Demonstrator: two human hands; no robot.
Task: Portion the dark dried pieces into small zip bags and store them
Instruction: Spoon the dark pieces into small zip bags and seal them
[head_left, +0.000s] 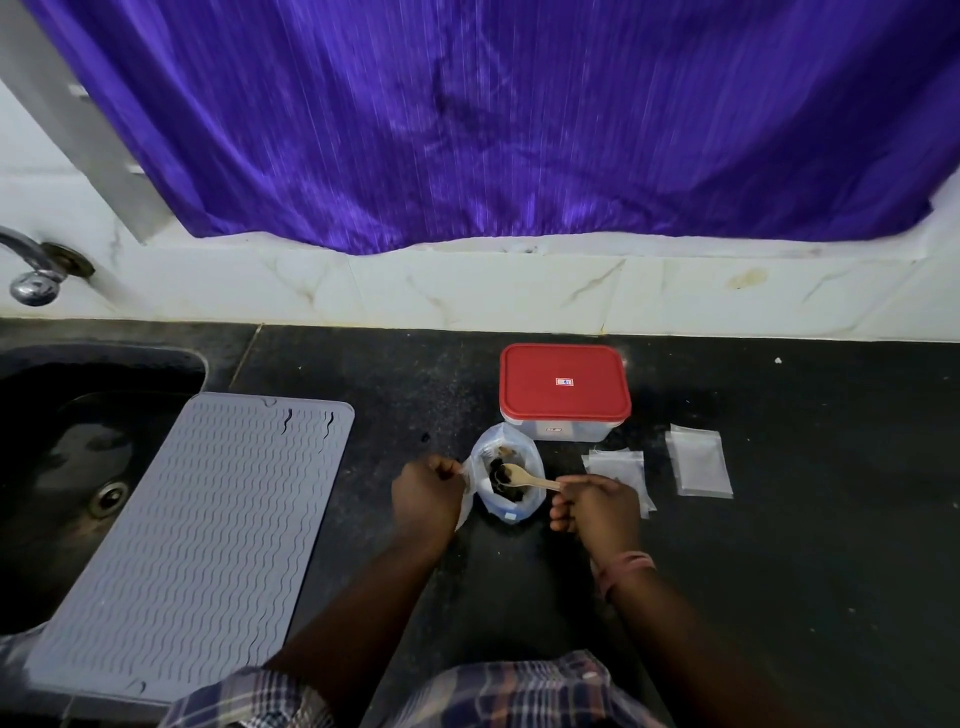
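Purple pleated curtain (519, 119) hangs across the whole back wall, above a white marble ledge (467, 291). Below it runs the black speckled stone tabletop (779, 571), with a dark sink (62, 415) sunk into its left end and one grey ribbed silicone mat (192, 540) lying partly over the sink's edge.

One clear rectangular plastic box with a red lid (564, 389) stands shut near the wall; what it holds cannot be made out. Just in front of it stands one open clear plastic bag (509, 473), and the dark dried pieces (501, 480) sit inside it.

To the right of the bag lie two small loose stacks of empty clear zip bags: one (698, 460) lies apart to the right, the other (618, 467) just beside the right hand; the number in each stack cannot be counted.

The left hand (426, 493) has its fingers pinched closed on the bag's rim. The right hand (597, 506) grips the handle of one small wooden spoon (524, 478), whose bowl rests among the pieces in the bag.
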